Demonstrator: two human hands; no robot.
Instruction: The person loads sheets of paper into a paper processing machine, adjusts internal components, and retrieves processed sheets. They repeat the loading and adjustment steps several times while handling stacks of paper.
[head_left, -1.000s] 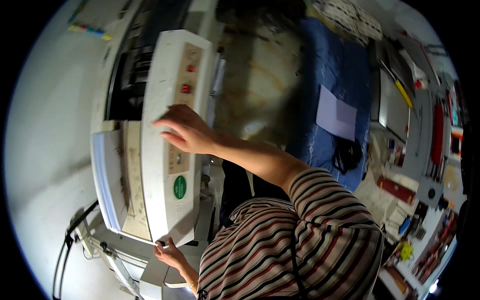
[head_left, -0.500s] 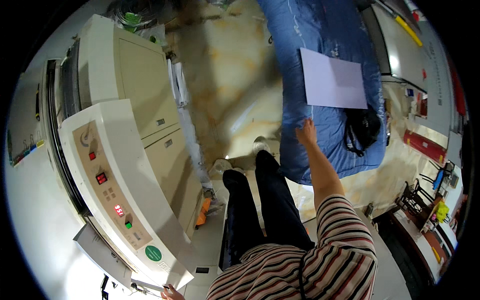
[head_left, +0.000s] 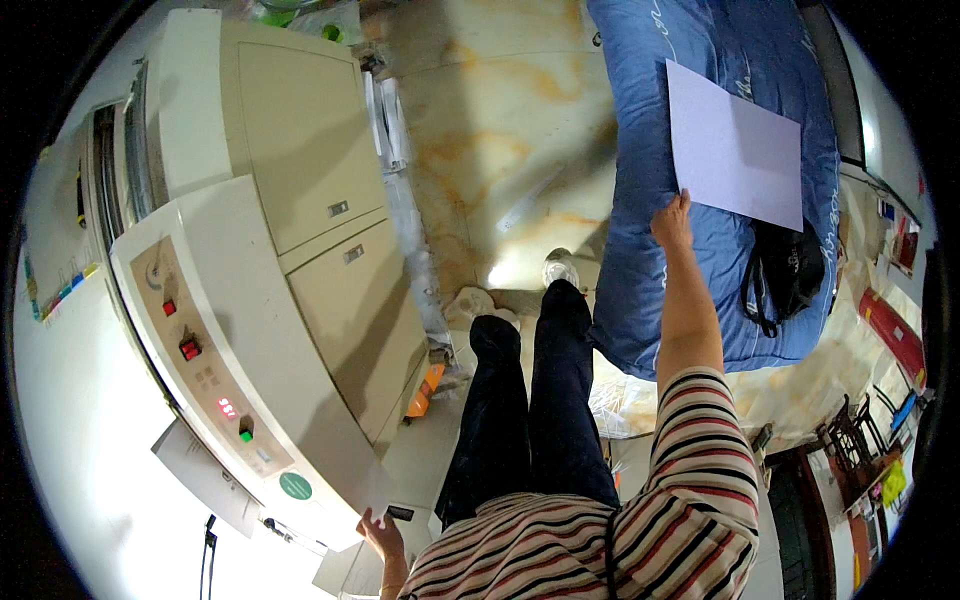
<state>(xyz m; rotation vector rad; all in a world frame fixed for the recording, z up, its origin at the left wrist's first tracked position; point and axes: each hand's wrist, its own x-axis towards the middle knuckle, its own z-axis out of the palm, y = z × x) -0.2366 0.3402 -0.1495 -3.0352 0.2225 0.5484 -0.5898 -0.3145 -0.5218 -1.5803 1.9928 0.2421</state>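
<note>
A plain white sheet of paper lies on a blue padded quilt at the upper right. My right hand reaches out to it, thumb and fingers pinching its near left corner. Down at the lower edge, my left hand is by the near corner of a large cream machine, its fingers apart and holding nothing that I can see. Lit red digits, red switches and a green switch show on the machine's panel.
A black bag rests on the quilt beside the sheet. Papers stand against the beige cabinet. An orange item is on the marbled floor near my feet. Dark chairs stand at the right.
My right hand has closed on the sheet's corner, which it was short of before. My left hand has come further into view. The whole view has shifted, with the quilt now further right.
</note>
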